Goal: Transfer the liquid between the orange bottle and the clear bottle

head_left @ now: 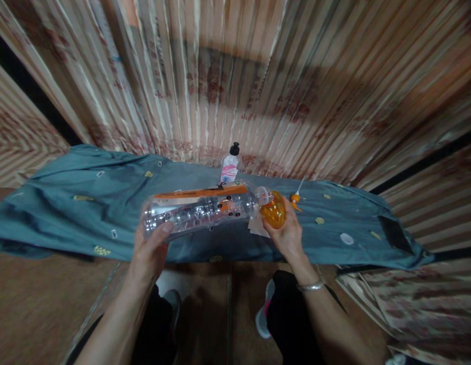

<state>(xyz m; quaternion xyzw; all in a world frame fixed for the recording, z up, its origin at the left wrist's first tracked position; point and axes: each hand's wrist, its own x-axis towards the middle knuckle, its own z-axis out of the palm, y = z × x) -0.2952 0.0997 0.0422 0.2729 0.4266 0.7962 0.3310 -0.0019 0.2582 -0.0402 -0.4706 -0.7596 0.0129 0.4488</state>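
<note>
A large clear plastic bottle (197, 210) with an orange label lies nearly level in the air, its neck toward the right. My left hand (153, 248) is wrapped round its base end. My right hand (284, 230) grips a small translucent orange container (274, 210), whose top meets the mouth of the clear bottle. Behind them stands a small bottle (229, 166) with a black cap and a pink label. An orange spray head (295, 197) with a thin white tube rests on the cloth to the right of my right hand.
A teal patterned cloth (79, 203) covers the long surface. A dark flat object (395, 234) lies at its right end, with a white round piece (347, 239) to its left. Pleated curtain (220, 91) hangs behind, with dark poles at both sides.
</note>
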